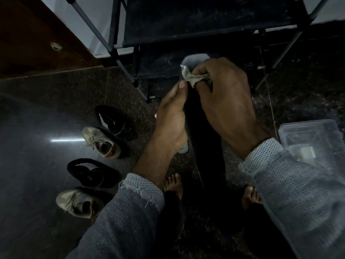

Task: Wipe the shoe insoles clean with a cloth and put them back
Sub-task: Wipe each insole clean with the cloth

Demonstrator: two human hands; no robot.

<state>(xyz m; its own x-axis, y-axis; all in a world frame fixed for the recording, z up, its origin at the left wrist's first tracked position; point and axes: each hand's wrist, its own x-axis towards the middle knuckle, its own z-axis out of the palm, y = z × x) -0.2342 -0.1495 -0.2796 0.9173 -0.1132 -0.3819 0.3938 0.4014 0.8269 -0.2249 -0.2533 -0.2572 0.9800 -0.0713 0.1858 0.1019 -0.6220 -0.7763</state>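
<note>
I see open floor (37,113) at frame left, four shoes (101,142) beside it, rack (205,21) above. At centre, left hand (172,118) grips the dark insole (203,139); right hand (225,98) fingers pinch the cloth (194,78) against its pale tip.
</note>
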